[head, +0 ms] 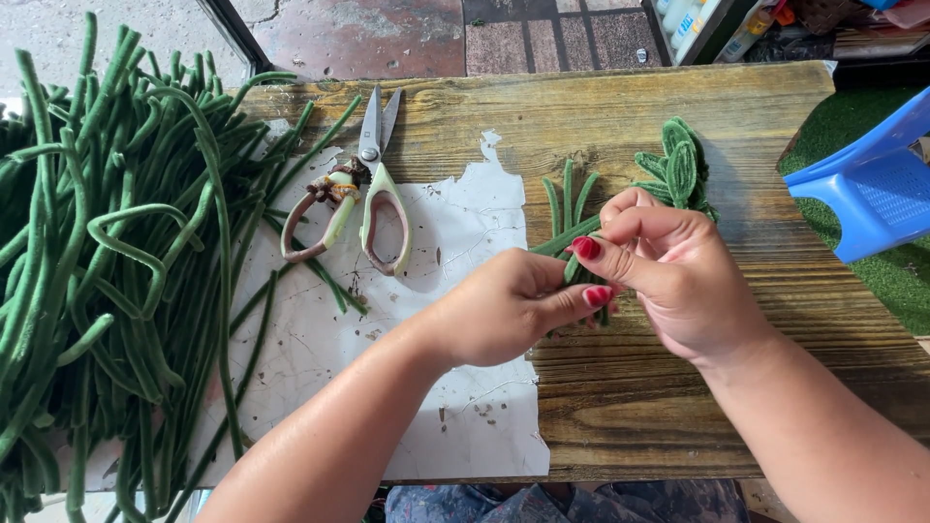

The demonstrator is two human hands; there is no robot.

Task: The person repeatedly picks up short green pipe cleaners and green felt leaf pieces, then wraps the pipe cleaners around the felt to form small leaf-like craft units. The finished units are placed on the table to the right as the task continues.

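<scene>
Both hands meet over a wooden board (678,387). My left hand (509,305) and my right hand (678,271) pinch the same short green fuzzy stems (567,208), whose free ends fan out toward the far edge. Red-painted nails press on the stems where the fingers meet. Just beyond my right hand lies a small cluster of folded green fuzzy loops (678,165). How the stems join under the fingers is hidden.
A big heap of long green fuzzy stems (107,252) covers the left side. Scissors (373,184) with pale green handles lie on a white patch (455,387) of the board. A blue plastic stool (872,184) stands at the right on green turf.
</scene>
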